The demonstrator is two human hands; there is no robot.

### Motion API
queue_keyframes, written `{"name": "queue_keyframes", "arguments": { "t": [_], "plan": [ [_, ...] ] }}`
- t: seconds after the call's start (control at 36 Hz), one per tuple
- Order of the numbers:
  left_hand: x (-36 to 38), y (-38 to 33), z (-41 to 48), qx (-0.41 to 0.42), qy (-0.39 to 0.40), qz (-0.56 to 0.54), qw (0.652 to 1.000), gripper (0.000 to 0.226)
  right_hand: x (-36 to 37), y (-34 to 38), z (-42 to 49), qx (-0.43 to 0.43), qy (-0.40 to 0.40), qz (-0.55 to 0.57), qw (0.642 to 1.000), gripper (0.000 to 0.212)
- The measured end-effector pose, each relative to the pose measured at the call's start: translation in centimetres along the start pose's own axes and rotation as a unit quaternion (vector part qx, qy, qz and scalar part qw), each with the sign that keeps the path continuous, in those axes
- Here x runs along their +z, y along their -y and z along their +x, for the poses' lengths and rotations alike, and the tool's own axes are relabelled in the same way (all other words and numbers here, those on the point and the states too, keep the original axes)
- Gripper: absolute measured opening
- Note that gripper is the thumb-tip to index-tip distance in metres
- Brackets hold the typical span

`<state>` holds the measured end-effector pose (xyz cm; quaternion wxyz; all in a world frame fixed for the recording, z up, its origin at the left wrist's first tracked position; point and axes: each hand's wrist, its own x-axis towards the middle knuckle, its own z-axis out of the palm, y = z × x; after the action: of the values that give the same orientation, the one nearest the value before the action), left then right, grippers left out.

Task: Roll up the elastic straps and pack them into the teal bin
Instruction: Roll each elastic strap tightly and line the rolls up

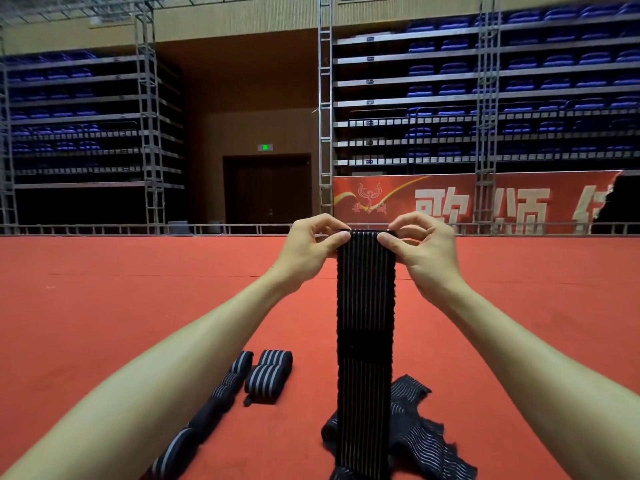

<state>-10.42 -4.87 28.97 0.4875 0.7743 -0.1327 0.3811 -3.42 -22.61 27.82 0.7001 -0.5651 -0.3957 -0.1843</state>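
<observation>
A black elastic strap (pixel 365 306) with thin pale stripes hangs straight down from my raised hands. My left hand (pixel 311 249) pinches its top left corner and my right hand (pixel 420 252) pinches the top right corner. The strap's lower end falls onto a crumpled heap of strap (pixel 422 434) on the red floor. Two rolled straps (pixel 268 374) lie side by side on the floor to the left. A line of several more rolled straps (pixel 214 400) runs diagonally toward the lower left, partly hidden by my left forearm. No teal bin is in view.
Red carpet (pixel 104 306) covers the floor all around. A low metal rail (pixel 138 229) edges the carpet far ahead, with truss towers, a red banner (pixel 450 202) and tiers of blue seats behind.
</observation>
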Motion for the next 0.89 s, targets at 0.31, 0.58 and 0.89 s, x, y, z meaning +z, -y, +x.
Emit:
{"name": "queue_keyframes", "arguments": {
  "t": [0.31, 0.58, 0.89],
  "plan": [
    [0.1, 0.3, -0.2, -0.014, 0.010, 0.000, 1.000, 0.015, 0.2, -0.8, -0.4, -0.021, 0.010, -0.002, 1.000, 0.017],
    [0.7, 0.7, 0.1, -0.031, -0.047, -0.040, 0.998, 0.012, 0.9, -1.5, -1.2, -0.041, 0.089, -0.048, 0.994, 0.031],
    [4.8, 5.0, -7.0, 0.036, 0.082, -0.040, 0.995, 0.086, 1.7, -1.4, -1.1, -0.058, -0.016, -0.054, 0.997, 0.038]
  ]
}}
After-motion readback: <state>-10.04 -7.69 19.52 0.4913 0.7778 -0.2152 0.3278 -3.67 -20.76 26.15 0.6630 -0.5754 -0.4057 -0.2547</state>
